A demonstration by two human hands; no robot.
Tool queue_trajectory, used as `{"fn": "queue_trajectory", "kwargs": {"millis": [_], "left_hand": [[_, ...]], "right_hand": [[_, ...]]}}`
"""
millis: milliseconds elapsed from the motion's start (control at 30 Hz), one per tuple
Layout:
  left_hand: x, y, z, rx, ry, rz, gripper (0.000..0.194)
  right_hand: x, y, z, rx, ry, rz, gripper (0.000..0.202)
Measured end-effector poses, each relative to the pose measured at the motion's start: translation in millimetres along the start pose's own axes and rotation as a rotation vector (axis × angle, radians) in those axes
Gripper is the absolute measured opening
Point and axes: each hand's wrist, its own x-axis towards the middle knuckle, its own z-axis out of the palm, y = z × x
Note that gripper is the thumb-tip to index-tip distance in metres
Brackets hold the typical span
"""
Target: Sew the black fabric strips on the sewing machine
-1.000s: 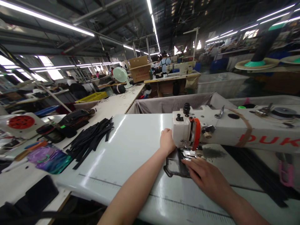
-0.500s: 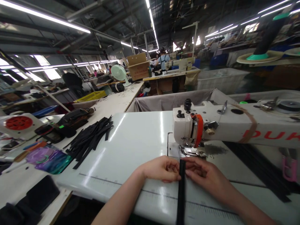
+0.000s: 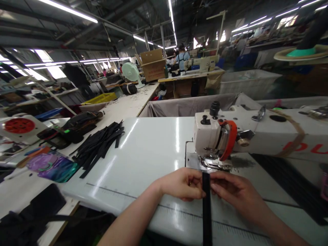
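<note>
A narrow black fabric strip (image 3: 207, 212) runs from just in front of the sewing machine's presser foot (image 3: 214, 164) down past the table's front edge. From its left side my left hand (image 3: 184, 184) pinches the strip near the upper end, fingers curled. My right hand (image 3: 232, 188) grips the same end from the right, thumb and forefinger closed against it. Both hands sit just in front of the white sewing machine (image 3: 208, 131), which has an orange guard (image 3: 229, 140). The strip's tip lies close to the metal plate; whether it touches the foot I cannot tell.
A pile of black strips (image 3: 99, 147) lies on the left of the pale table (image 3: 151, 143). More black strips (image 3: 287, 184) lie under the machine arm at right. Beyond stand a green fan (image 3: 131, 71), a cardboard box (image 3: 153, 66) and a person in blue (image 3: 182, 59).
The view has shifted slightly, so the machine, hands and strip appear a little farther right. Both hands keep their hold on the strip.
</note>
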Motion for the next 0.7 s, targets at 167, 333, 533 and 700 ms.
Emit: {"fn": "queue_trajectory", "kwargs": {"millis": [167, 333, 533, 700], "left_hand": [[0.1, -1.7, -1.1, -0.009, -0.003, -0.001, 0.014], [1.4, -4.3, -2.5, 0.037, -0.003, -0.019, 0.015], [2.0, -2.9, -1.1, 0.193, -0.068, 0.0, 0.018], [2.0, -3.1, -3.7, 0.272, -0.195, -0.061, 0.01]], "right_hand": [[-0.5, -1.3, -0.3, -0.014, 0.007, 0.013, 0.028], [-0.8, -4.4, 0.1, -0.017, 0.022, 0.03, 0.031], [1.4, -7.6, 0.4, -0.006, -0.022, 0.08, 0.037], [0.8, -6.3, 0.4, 0.092, -0.239, 0.21, 0.044]]}}
